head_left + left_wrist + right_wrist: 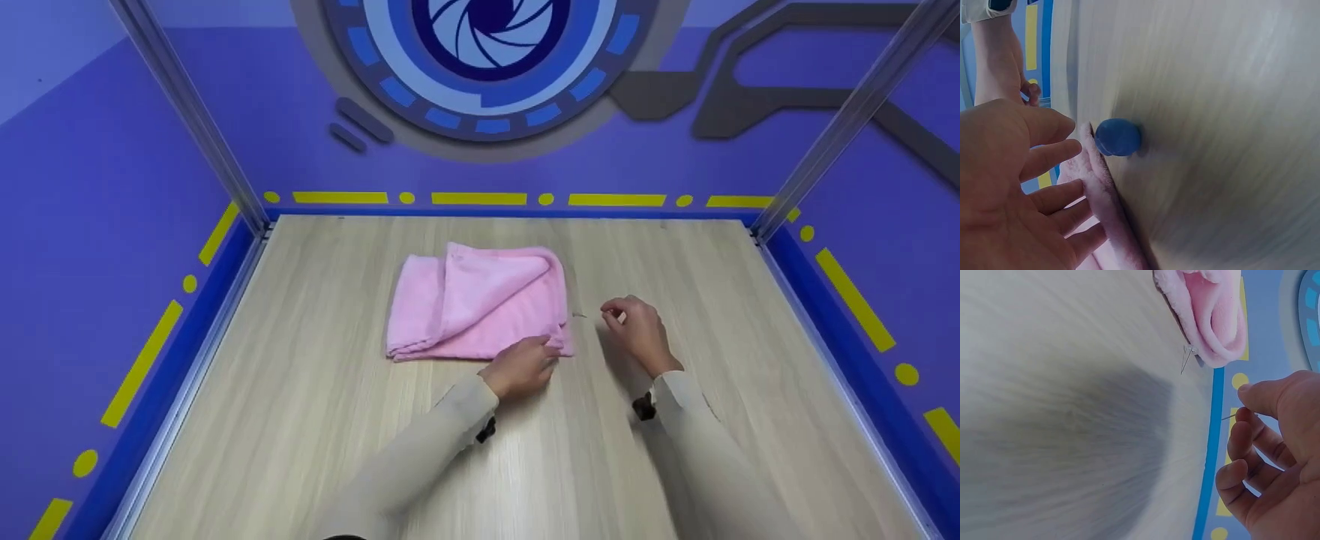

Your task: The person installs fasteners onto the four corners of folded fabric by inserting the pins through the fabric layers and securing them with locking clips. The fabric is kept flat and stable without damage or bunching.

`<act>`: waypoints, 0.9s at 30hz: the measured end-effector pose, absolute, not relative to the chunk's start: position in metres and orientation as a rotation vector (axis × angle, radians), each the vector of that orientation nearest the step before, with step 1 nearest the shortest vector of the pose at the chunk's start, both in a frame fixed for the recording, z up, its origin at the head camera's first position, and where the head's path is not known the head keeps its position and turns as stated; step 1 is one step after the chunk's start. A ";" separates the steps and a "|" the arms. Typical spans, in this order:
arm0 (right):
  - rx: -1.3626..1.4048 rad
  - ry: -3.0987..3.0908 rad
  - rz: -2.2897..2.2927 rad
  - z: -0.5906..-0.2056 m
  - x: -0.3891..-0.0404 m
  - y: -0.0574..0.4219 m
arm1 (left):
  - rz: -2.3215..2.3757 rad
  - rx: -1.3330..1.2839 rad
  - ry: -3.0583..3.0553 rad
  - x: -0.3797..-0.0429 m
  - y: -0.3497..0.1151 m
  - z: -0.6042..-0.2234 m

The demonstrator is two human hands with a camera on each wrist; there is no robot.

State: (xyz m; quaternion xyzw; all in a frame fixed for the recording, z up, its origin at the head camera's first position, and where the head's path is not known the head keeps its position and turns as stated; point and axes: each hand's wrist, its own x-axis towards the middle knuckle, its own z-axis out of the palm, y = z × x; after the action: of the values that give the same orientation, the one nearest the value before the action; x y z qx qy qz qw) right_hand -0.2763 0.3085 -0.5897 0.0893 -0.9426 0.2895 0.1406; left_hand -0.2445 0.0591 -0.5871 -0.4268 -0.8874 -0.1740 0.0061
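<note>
A folded pink fleece cloth (495, 300) lies on the table, one corner folded over diagonally. My left hand (523, 367) is at its near right corner, fingers loosely bent and fingertips at the cloth's edge (1103, 197). Just beyond those fingers, a small rounded blue object (1118, 136) sits by the cloth; in the head view it is hidden. To the right of the cloth, my right hand (637, 330) is raised over the table. Its thumb and index finger pinch a thin metal pin (1229, 417). More thin pins (1186, 359) lie beside the cloth's right edge.
The light wood table (300, 450) is enclosed by purple-blue panels (247, 112) at the back and sides. Metal posts (199, 105) stand at the back corners, and metal rails run along the table's sides.
</note>
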 end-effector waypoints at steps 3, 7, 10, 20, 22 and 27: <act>0.261 -2.723 0.841 -0.591 -0.276 0.308 | -0.637 -1.308 -2.775 -0.245 0.059 -0.589; 0.229 -2.741 0.854 -0.592 -0.276 0.308 | -0.704 -1.279 -2.780 -0.246 0.059 -0.590; 0.211 -2.761 0.855 -0.593 -0.275 0.309 | -0.678 -1.258 -2.791 -0.246 0.059 -0.590; 0.195 -2.772 0.847 -0.596 -0.273 0.309 | -0.565 -1.172 -2.895 -0.245 0.057 -0.594; 0.204 -2.773 0.855 -0.597 -0.273 0.310 | -0.544 -1.170 -2.888 -0.245 0.056 -0.595; 0.247 -2.748 0.851 -0.598 -0.272 0.310 | -0.525 -1.162 -2.890 -0.246 0.056 -0.596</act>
State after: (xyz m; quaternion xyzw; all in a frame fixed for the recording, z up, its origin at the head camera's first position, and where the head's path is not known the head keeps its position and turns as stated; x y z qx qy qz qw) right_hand -0.2724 0.3100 -0.5983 0.0849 -0.9441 0.2923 0.1268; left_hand -0.2460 0.0561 -0.5959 -0.3678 -0.9149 -0.1663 -0.0085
